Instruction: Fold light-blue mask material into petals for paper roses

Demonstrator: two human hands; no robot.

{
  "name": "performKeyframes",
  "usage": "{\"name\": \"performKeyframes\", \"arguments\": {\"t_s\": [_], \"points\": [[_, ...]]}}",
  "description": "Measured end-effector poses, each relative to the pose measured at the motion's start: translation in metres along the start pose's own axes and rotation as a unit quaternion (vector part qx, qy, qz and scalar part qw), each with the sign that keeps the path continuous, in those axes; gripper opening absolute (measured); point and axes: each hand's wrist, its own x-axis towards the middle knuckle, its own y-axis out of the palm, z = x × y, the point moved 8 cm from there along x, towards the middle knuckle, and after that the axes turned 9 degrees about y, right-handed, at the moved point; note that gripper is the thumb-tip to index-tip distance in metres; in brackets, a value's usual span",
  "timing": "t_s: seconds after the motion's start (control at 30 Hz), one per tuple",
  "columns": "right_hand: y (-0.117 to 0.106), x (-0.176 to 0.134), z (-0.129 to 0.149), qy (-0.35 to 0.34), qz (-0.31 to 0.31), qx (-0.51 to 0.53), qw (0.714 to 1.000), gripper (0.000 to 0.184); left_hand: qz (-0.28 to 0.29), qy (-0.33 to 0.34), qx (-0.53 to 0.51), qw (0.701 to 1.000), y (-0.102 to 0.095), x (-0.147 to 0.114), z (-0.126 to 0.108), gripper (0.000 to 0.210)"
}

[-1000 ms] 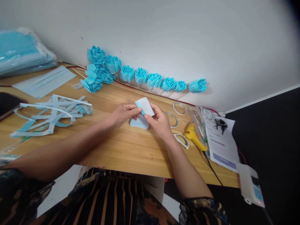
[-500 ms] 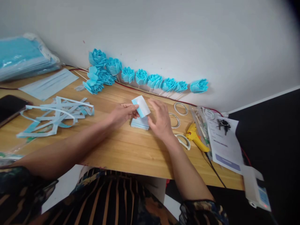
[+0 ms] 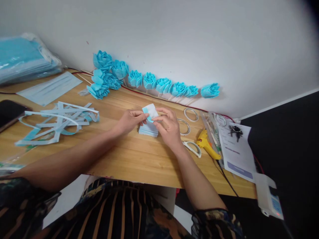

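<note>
Between my two hands is a small piece of blue and white mask fabric (image 3: 151, 110), raised a little above the table. My left hand (image 3: 133, 120) pinches its left side between thumb and fingers. The fingertips of my right hand (image 3: 168, 126) are closed on its lower right edge. Just beneath lies a stack of pale blue cut fabric pieces (image 3: 149, 131), partly covered by the fingers. Scissors with white handles (image 3: 193, 148) rest right of my right hand, their blades hidden. Two tape rolls (image 3: 191, 115) lie beyond them.
Blue fabric flowers on sticks (image 3: 163, 85) line the wall. Cut strips (image 3: 58, 122), a flat mask sheet (image 3: 51, 88), a phone (image 3: 11, 114) and a bagged mask pack (image 3: 22, 59) lie left. A yellow glue gun (image 3: 208, 146), keys (image 3: 235, 132) and paper (image 3: 239, 156) are right.
My right hand has come in from beside the fabric piece and closed on its edge. The piece has tilted and dropped slightly; my left hand keeps its pinch.
</note>
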Motion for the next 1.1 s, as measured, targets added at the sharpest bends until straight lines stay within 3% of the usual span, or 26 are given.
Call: {"name": "performKeyframes", "arguments": {"t_s": [0.17,0.37,1.0,1.1], "points": [[0.007,-0.002,-0.024,0.15,0.026,0.128,0.98,0.009,0.016,0.011,0.015,1.0,0.002,0.001,-0.003,0.031],[0.017,-0.007,-0.044,0.247,0.038,0.229,0.941,0.021,0.032,0.022,0.017,0.999,0.006,0.001,-0.004,0.029],[0.017,-0.007,-0.042,0.257,0.024,0.248,0.934,0.021,0.045,-0.006,0.015,0.999,0.009,-0.002,-0.004,0.025],[0.02,-0.006,-0.039,0.26,0.04,0.297,0.918,0.042,0.046,-0.011,0.016,0.999,0.01,-0.003,-0.003,0.025]]}}
